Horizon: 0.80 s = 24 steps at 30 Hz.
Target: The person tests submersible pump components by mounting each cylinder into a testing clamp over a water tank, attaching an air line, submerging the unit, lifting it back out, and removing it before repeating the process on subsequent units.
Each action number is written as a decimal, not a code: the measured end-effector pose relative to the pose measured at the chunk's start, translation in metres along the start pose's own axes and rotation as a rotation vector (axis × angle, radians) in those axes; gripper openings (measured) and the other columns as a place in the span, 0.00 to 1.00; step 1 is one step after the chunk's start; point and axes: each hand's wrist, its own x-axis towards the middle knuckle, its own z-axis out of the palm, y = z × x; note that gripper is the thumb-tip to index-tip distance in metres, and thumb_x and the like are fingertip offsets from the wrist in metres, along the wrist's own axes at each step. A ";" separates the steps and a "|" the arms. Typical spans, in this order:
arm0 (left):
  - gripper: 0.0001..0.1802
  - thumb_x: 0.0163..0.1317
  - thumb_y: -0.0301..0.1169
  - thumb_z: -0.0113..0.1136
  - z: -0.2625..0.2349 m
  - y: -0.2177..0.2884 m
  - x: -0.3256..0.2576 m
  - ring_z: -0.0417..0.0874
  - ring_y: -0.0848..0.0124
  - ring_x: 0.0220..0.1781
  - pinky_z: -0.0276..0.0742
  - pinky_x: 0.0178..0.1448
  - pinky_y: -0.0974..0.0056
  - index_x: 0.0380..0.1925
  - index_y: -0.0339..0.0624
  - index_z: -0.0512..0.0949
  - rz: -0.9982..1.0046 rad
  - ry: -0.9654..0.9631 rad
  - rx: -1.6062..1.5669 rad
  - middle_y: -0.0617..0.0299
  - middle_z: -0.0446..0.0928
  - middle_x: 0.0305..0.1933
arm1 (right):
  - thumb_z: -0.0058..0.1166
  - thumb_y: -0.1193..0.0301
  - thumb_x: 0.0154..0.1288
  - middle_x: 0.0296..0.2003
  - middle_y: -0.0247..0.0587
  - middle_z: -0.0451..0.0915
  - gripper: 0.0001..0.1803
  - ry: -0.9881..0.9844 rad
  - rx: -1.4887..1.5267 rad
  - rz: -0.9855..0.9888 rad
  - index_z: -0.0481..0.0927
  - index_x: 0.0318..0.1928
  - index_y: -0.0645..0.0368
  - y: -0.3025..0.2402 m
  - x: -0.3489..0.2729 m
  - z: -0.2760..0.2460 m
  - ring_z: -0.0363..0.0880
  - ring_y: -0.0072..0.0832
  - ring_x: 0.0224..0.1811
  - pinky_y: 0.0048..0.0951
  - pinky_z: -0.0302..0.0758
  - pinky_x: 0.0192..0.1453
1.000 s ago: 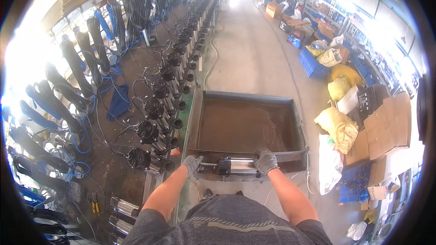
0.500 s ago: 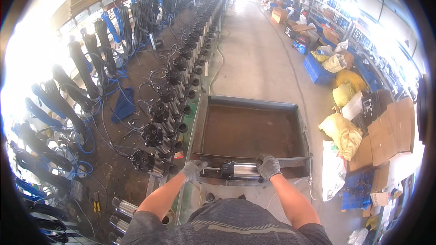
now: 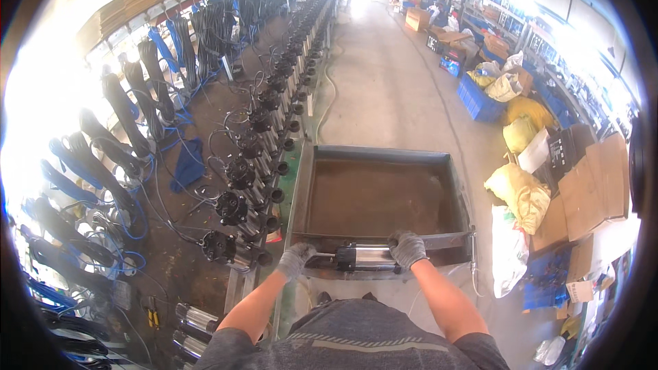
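A silver, cylindrical pump motor [image 3: 373, 255] with a black left end lies crosswise on the near ledge of a metal tank. From its left end a thin shaft [image 3: 323, 255] sticks out toward my left hand [image 3: 295, 261]. That gloved hand is closed at the shaft's outer end. My right hand [image 3: 409, 249], also in a grey glove, wraps round the motor's right end and hides it. Beyond the motor, the shallow rectangular tank [image 3: 384, 152] holds brownish liquid.
Assembled pumps with black tops [image 3: 231, 207] line the bench on my left, with coiled black cables [image 3: 125, 105] behind them. Pliers [image 3: 153, 316] and more silver cylinders [image 3: 197, 316] lie near me. Yellow sacks [image 3: 519, 195], cardboard boxes [image 3: 595, 181] and a blue crate [image 3: 480, 98] stand right.
The view has shifted slightly. Both hands keep their hold on the motor and its shaft, with only a small movement of the left hand.
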 end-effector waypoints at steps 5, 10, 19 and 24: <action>0.21 0.76 0.44 0.63 0.006 0.014 0.023 0.86 0.67 0.36 0.81 0.42 0.62 0.57 0.38 0.78 -0.548 0.053 -0.247 0.55 0.85 0.40 | 0.55 0.63 0.67 0.44 0.48 0.88 0.10 0.012 -0.023 0.000 0.88 0.40 0.51 -0.003 -0.001 -0.004 0.85 0.49 0.51 0.48 0.79 0.60; 0.19 0.77 0.43 0.62 -0.008 0.019 -0.008 0.85 0.71 0.36 0.81 0.40 0.63 0.55 0.41 0.76 -0.443 -0.005 -0.738 0.60 0.84 0.38 | 0.55 0.64 0.68 0.44 0.48 0.88 0.10 0.010 -0.022 0.020 0.88 0.39 0.52 -0.005 -0.003 -0.006 0.85 0.49 0.51 0.48 0.79 0.60; 0.11 0.79 0.39 0.58 -0.018 0.007 -0.013 0.82 0.74 0.37 0.80 0.44 0.66 0.49 0.43 0.77 -0.188 -0.090 -0.472 0.64 0.82 0.40 | 0.56 0.63 0.67 0.44 0.48 0.88 0.11 0.007 -0.054 0.026 0.88 0.40 0.51 -0.011 -0.002 -0.012 0.85 0.49 0.51 0.47 0.79 0.60; 0.17 0.82 0.40 0.52 -0.016 0.014 -0.010 0.79 0.75 0.38 0.79 0.42 0.68 0.56 0.38 0.79 -0.543 -0.029 -1.063 0.67 0.80 0.45 | 0.56 0.60 0.69 0.43 0.52 0.88 0.13 -0.004 -0.086 0.048 0.88 0.41 0.52 -0.010 -0.006 -0.010 0.85 0.52 0.50 0.50 0.80 0.58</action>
